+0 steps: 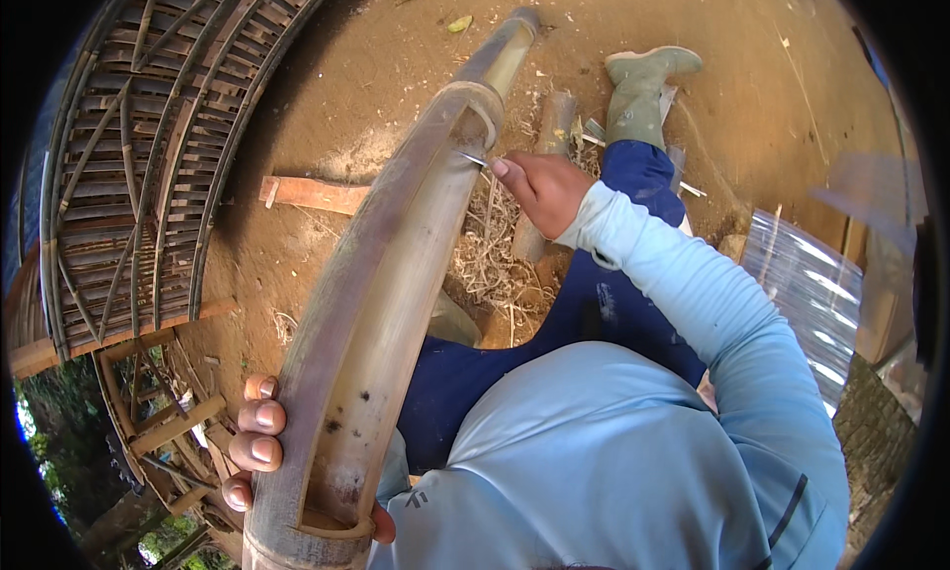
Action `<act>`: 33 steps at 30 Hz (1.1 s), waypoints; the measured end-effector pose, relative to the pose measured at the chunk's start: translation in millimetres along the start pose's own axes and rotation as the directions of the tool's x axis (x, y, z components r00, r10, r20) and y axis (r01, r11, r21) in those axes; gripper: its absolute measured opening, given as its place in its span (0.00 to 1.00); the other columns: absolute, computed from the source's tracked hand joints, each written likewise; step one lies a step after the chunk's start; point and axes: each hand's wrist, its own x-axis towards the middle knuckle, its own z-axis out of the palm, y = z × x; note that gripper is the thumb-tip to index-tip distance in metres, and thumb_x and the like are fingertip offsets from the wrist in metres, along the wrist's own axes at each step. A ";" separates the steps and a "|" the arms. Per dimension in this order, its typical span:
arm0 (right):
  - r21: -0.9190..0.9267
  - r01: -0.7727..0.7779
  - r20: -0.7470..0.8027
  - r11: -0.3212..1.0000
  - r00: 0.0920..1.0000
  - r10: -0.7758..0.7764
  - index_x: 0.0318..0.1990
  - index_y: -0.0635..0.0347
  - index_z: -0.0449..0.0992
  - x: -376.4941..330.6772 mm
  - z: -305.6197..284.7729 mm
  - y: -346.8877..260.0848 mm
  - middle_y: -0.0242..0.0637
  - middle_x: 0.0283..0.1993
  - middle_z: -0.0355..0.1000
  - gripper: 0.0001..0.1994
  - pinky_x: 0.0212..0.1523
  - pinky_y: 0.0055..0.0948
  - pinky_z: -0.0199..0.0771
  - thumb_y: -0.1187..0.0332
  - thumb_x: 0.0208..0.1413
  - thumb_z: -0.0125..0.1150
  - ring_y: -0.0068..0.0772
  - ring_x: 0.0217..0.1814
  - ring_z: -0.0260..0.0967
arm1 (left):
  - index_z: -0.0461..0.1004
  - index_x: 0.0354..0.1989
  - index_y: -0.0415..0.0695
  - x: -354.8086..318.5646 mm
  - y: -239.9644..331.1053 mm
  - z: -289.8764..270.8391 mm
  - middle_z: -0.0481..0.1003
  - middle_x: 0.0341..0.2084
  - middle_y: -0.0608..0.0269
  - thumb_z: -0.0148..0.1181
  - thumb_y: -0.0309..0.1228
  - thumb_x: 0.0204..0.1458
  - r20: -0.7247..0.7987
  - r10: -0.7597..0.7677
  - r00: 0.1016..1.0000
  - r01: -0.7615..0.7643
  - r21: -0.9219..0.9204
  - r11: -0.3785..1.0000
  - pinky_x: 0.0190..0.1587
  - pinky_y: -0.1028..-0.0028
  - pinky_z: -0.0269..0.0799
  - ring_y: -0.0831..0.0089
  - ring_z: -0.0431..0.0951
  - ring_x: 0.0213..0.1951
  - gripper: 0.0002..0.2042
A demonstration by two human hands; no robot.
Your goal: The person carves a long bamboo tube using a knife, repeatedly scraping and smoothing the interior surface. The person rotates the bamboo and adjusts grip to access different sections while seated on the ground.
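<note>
A thick bamboo pole [336,313] slants from the lower left up to the far middle, its side cut away so that the pale hollow inside shows. Round its near end my left hand [259,436] is wrapped, fingers on the outer wall and thumb on the other side. In my closed right hand [539,189] is a knife, its thin blade [474,158] reaching into the opening just below a node ring [482,100]. The knife's handle is hidden in my fist. Several dark spots mark the inside near my left hand.
Bamboo shavings [500,243] and a short bamboo piece [554,125] lie between my legs, near my boot [638,90]. A slatted bamboo frame [168,144] stands at the left. A flat wooden strip [315,194] lies on the dirt. Clear plastic sheeting [802,283] is at the right.
</note>
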 end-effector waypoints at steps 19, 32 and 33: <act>-0.034 0.013 -0.096 0.999 0.995 -0.016 0.36 0.65 0.70 -1.5 11.3 11.3 0.57 0.29 0.69 0.23 0.37 0.51 0.67 0.53 0.71 0.39 0.63 0.33 0.68 | 0.47 0.71 0.52 -1.3 -4.5 -3.1 0.61 0.60 0.58 0.75 0.64 0.28 -0.003 0.023 1.000 -0.023 0.039 0.999 0.68 0.50 0.49 0.54 0.63 0.62 0.61; 0.088 0.039 -0.102 0.995 0.994 -0.030 0.35 0.66 0.69 -12.9 25.2 -24.5 0.55 0.26 0.67 0.19 0.34 0.49 0.68 0.58 0.71 0.41 0.62 0.30 0.67 | 0.50 0.72 0.52 -8.5 -4.4 -8.0 0.61 0.63 0.52 0.61 0.77 0.33 -0.048 0.050 0.998 -0.043 0.134 0.990 0.66 0.48 0.51 0.49 0.64 0.63 0.60; 0.106 0.039 -0.107 0.994 0.994 -0.027 0.35 0.66 0.69 -13.5 20.5 -24.7 0.55 0.26 0.67 0.20 0.35 0.49 0.68 0.57 0.72 0.41 0.62 0.31 0.68 | 0.50 0.72 0.52 -10.4 -8.5 -8.0 0.61 0.63 0.51 0.59 0.78 0.33 -0.051 0.062 0.997 -0.055 0.137 0.989 0.66 0.48 0.52 0.49 0.64 0.62 0.60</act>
